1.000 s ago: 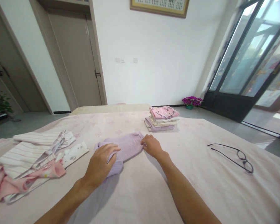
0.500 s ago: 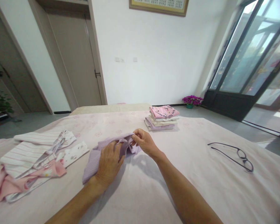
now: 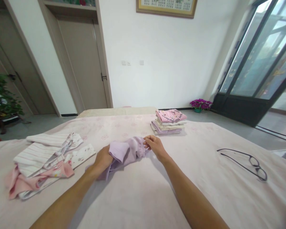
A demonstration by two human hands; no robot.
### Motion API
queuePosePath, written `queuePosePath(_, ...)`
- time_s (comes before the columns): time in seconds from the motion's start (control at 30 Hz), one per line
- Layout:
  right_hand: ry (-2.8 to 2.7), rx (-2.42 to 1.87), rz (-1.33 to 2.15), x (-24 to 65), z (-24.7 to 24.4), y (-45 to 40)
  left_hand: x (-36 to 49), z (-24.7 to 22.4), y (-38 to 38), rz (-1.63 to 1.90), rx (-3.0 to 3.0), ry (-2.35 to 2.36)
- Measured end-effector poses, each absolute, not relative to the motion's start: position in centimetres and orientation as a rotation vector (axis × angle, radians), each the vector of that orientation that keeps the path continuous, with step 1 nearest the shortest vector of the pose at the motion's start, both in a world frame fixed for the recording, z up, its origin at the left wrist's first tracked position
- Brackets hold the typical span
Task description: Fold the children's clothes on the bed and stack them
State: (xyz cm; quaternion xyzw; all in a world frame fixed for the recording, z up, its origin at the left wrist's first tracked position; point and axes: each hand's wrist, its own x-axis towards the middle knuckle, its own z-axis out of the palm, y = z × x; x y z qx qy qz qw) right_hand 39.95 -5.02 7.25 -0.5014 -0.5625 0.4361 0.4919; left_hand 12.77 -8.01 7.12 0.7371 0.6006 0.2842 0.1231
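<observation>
While gripped at centre frame by left hand (image 3: pixel 104 158) and pinched by right hand (image 3: pixel 154 146), lilac garment (image 3: pixel 126 151) may unfold or bunch (soft knit) if either grip slackens.

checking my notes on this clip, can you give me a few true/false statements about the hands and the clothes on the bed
1. Both hands grip the lilac garment. True: the left hand holds its near end, the right hand pinches its far edge.
2. The folded stack has a pink piece on top. True.
3. The glasses lie on the loose pile of clothes. False: they lie apart on the bedsheet, to the right of the arms.
4. The lilac garment rests on the folded stack. False: it is nearer, between the hands.
5. The loose pile is to the right of the right hand. False: it is left of the left hand.
</observation>
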Motion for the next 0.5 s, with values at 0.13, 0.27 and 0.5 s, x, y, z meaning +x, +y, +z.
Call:
queuePosePath(0.13,-1.507,-1.468,0.816,41.3,5.1,-4.0,11.8,7.8,-8.7,0.625,2.361,1.634)
queuePosePath(0.27,-1.644,-1.534,0.676,41.7,3.9,-4.3,12.3,7.1,-9.5,0.456,2.544,1.622)
queuePosePath(0.5,-1.835,-1.676,0.574,41.7,3.3,-4.8,11.0,6.8,-8.5,0.747,2.348,1.541)
